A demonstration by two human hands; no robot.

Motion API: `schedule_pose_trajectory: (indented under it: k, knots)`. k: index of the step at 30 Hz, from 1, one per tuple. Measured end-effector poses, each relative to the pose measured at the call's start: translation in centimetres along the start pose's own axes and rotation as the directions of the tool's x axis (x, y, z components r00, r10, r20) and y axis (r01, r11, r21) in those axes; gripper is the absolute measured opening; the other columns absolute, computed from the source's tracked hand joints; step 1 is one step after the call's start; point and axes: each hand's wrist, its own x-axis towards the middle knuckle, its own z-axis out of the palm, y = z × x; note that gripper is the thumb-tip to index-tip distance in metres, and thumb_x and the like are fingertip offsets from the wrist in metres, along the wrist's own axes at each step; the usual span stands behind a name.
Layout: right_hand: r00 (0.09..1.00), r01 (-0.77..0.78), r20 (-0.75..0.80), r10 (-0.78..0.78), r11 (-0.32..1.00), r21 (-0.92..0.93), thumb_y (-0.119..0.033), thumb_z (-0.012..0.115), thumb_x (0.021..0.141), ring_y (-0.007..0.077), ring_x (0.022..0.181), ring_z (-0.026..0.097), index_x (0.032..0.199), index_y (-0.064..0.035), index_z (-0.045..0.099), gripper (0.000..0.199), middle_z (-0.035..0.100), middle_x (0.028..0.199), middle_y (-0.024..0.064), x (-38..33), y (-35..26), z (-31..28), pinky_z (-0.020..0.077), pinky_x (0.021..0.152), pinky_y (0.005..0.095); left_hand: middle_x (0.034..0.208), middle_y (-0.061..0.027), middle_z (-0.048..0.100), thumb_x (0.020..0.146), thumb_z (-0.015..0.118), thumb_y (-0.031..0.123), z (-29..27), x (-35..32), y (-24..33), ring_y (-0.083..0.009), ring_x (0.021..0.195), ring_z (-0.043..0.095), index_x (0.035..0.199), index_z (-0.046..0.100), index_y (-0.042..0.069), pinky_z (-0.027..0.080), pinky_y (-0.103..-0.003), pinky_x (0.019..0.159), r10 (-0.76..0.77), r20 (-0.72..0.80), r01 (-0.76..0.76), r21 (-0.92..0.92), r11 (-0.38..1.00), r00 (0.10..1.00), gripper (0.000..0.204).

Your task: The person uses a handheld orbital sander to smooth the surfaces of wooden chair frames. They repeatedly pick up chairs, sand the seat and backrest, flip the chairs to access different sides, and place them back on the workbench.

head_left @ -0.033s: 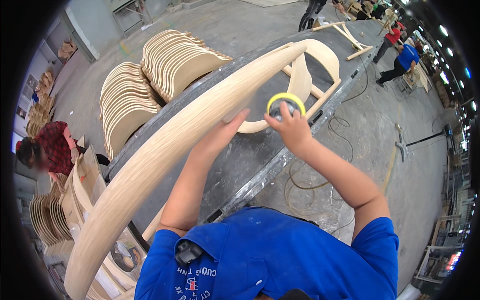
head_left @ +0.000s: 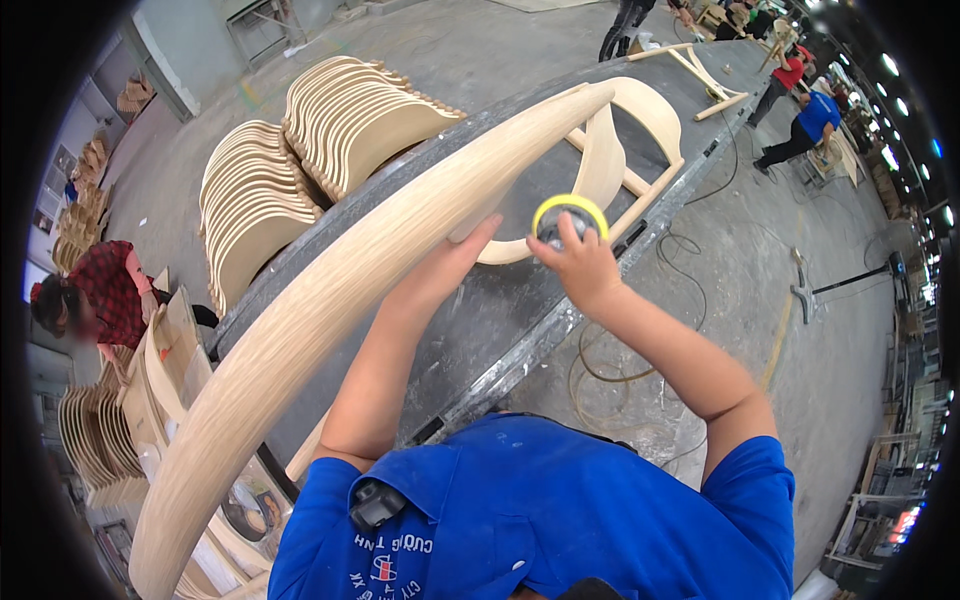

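Note:
A pale wooden chair frame [head_left: 320, 300] lies across the work table, its long curved rail sweeping from the lower left to the far right. My left hand [head_left: 447, 262] holds the near edge of this rail around its middle; some fingers are hidden by the wood. Gripped from above in my right hand [head_left: 585, 275] is a round sander [head_left: 548, 230] with a yellow rim. It is over the near side of the frame, by the curved slat [head_left: 602, 165] and the lower bar. Whether it touches the wood I cannot tell.
Two stacks of curved wooden slats [head_left: 365, 125] stand beyond the dark table [head_left: 460, 340]. A hose [head_left: 640, 375] coils on the floor to the right. A co-worker in a checked shirt [head_left: 105, 290] is at the left; other people work at the far right.
My right hand has shifted very slightly toward me with the sander. The left hand and the chair frame look the same.

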Motion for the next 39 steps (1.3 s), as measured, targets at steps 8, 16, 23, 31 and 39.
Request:
schedule_pose_trajectory:
  k: [8,16,23,31,39]
  knots:
    - [0.957,0.064,0.232,-0.173,0.908,0.414,-0.006,0.060,0.080,0.0340,0.084,0.063,0.142,-0.0284,0.039,0.069,0.046,0.123,0.0183,-5.7,-6.4,7.9,0.0558,0.069,0.0364,0.084,-0.0113,0.069,0.079,0.074,0.032,-0.6,3.5,-1.9,-0.0178,0.081,0.065,0.098,0.068,-0.003,0.050,-0.033,0.073,0.007,-0.097,0.004,0.110,0.994,0.995,0.040]
    - [0.873,-0.027,0.405,-0.272,0.802,0.597,-0.001,0.058,0.079,0.0399,0.106,0.057,0.135,-0.0263,0.044,0.063,0.045,0.129,0.0188,-6.8,-12.2,15.3,0.0521,0.086,0.0447,0.085,-0.0114,0.069,0.079,0.074,0.036,-3.5,6.0,-4.1,-0.0196,0.078,0.066,0.100,0.068,-0.002,0.052,-0.033,0.071,-0.044,-0.187,0.062,0.092,0.994,0.981,0.044]
    - [0.846,-0.262,0.525,-0.092,0.787,0.559,-0.004,0.056,0.083,0.0405,0.103,0.059,0.139,-0.0265,0.041,0.061,0.038,0.136,0.0192,-5.0,-11.8,17.6,0.0518,0.087,0.0448,0.084,-0.0079,0.069,0.081,0.075,0.031,-6.3,6.1,-6.5,-0.0157,0.077,0.066,0.095,0.069,0.000,0.052,-0.032,0.068,-0.147,-0.199,0.154,0.020,0.988,0.969,0.035]
    - [0.805,-0.500,0.580,0.125,0.669,0.550,-0.007,0.075,0.072,0.0425,0.105,0.058,0.139,-0.0249,0.037,0.079,0.037,0.134,0.0225,-3.5,-12.1,19.5,0.0510,0.088,0.0464,0.079,-0.0046,0.068,0.083,0.073,0.025,-7.5,4.9,-7.3,-0.0132,0.074,0.064,0.089,0.068,0.002,0.051,-0.030,0.068,-0.151,-0.162,0.141,-0.069,0.988,0.975,0.024]
    - [0.797,-0.512,0.595,0.104,0.638,0.574,-0.008,0.074,0.074,0.0418,0.108,0.057,0.141,-0.0250,0.035,0.080,0.034,0.137,0.0208,-2.3,-12.7,19.7,0.0504,0.090,0.0466,0.084,-0.0061,0.068,0.084,0.070,0.023,-10.3,2.5,-10.4,-0.0148,0.082,0.063,0.108,0.061,0.000,0.050,-0.031,0.074,-0.080,-0.142,0.066,-0.098,0.993,0.987,0.034]
